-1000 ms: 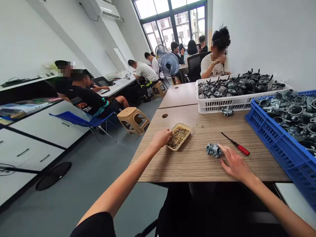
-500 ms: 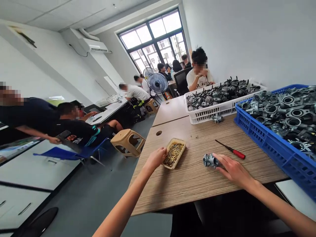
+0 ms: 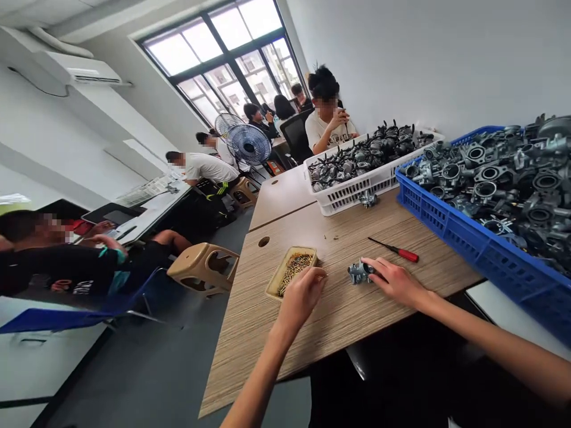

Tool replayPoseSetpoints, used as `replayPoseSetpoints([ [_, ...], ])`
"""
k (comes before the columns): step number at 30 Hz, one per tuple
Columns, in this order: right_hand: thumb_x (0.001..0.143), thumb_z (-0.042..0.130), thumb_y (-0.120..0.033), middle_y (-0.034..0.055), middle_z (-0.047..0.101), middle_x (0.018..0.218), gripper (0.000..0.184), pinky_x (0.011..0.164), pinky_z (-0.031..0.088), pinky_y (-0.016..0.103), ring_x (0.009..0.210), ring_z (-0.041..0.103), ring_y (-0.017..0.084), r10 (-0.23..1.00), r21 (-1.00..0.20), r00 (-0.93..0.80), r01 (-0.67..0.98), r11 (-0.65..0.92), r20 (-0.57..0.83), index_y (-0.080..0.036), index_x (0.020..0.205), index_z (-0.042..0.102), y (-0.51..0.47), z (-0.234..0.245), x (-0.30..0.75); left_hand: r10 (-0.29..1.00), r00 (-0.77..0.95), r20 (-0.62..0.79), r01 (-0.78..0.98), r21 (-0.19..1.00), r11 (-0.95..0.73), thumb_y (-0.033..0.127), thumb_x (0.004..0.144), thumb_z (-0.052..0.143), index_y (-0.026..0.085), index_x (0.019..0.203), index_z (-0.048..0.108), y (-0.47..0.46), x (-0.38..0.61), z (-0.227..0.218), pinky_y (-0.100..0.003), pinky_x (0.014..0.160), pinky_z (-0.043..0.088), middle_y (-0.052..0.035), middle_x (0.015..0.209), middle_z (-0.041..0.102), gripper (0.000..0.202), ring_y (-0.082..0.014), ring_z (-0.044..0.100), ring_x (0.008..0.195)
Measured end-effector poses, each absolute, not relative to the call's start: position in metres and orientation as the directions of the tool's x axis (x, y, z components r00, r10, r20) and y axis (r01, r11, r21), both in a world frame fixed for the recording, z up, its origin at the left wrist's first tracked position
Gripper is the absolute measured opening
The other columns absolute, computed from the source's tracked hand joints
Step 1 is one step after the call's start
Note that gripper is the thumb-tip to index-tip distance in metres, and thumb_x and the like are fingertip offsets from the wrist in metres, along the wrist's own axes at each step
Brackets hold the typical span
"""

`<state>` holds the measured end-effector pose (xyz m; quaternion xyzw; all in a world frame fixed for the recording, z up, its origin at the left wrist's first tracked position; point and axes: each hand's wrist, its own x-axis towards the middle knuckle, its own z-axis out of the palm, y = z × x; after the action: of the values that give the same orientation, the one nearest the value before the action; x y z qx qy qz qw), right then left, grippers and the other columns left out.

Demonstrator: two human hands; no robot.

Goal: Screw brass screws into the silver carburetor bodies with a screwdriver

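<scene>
My left hand (image 3: 306, 289) is pinched closed above the table, just right of a small tray (image 3: 277, 282) of brass-coloured screws or jets (image 3: 295, 271). Whatever sits between its fingertips is too small to name. On the tabletop lies a grey metal carburetor body (image 3: 358, 273). The fingers of my right hand (image 3: 397, 281) are wrapped over its right end. Beyond that hand rests a screwdriver (image 3: 405, 254) with a red handle and dark shaft, touched by neither hand.
A blue crate (image 3: 439, 213) heaped with carburetor bodies stands at the right. Behind is a white basket (image 3: 343, 199) of darker carburetors, with one loose carburetor (image 3: 368, 199) before it. A co-worker (image 3: 330, 113) sits beyond the basket. Tiny parts (image 3: 331, 238) lie on the wooden table (image 3: 250, 333).
My left hand has moved from the tray's edge rightward, toward the carburetor, fingers pinched. My right hand stays on the carburetor. The camera view has turned to the right.
</scene>
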<state>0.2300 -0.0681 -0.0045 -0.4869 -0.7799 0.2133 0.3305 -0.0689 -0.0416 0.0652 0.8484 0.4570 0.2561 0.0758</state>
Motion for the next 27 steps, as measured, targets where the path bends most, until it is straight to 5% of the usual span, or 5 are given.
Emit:
replayPoseSetpoints([
  [4,0.109,0.053,-0.036,0.0088,0.075,0.128,0.048,0.094,0.060,0.039,0.110,0.075,0.025,0.925,-0.739,-0.257,0.557,0.378,0.279,-0.028,0.157,0.056,-0.067,-0.005,0.230,0.773,0.476,0.419,0.618,0.466,-0.633,0.025,0.105,0.062,0.023,0.100,0.067,-0.060,-0.031,0.038,-0.026,0.076,0.056,0.0001,0.090,0.074,0.007,-0.0133,0.068,0.074],
  [10,0.108,0.053,-0.038,0.0023,0.076,0.088,0.052,0.074,0.053,0.033,0.078,0.071,0.022,0.958,-0.775,-0.222,0.566,0.280,0.183,-0.025,0.158,0.055,-0.067,-0.004,0.231,0.790,0.449,0.418,0.621,0.490,-0.612,0.022,0.103,0.063,0.023,0.100,0.068,-0.056,-0.012,0.015,-0.027,0.075,0.055,-0.0012,0.091,0.075,0.005,-0.0147,0.068,0.075],
  [20,0.106,0.053,-0.035,0.0005,0.074,0.089,0.056,0.075,0.051,0.031,0.079,0.069,0.021,0.956,-0.805,-0.233,0.525,0.278,0.179,-0.023,0.161,0.048,-0.065,-0.005,0.233,0.750,0.501,0.432,0.669,0.356,-0.652,0.023,0.105,0.063,0.023,0.100,0.072,-0.046,0.004,-0.003,-0.029,0.077,0.055,-0.0033,0.090,0.076,0.010,-0.0171,0.070,0.081],
  [27,0.106,0.053,-0.035,0.0013,0.075,0.091,0.056,0.076,0.051,0.032,0.081,0.070,0.021,0.956,-0.806,-0.235,0.523,0.279,0.178,-0.023,0.161,0.047,-0.065,-0.004,0.233,0.763,0.457,0.457,0.673,0.383,-0.633,0.027,0.108,0.056,0.023,0.099,0.072,-0.049,0.005,-0.010,-0.028,0.074,0.056,-0.0030,0.084,0.075,0.019,-0.0152,0.067,0.072],
])
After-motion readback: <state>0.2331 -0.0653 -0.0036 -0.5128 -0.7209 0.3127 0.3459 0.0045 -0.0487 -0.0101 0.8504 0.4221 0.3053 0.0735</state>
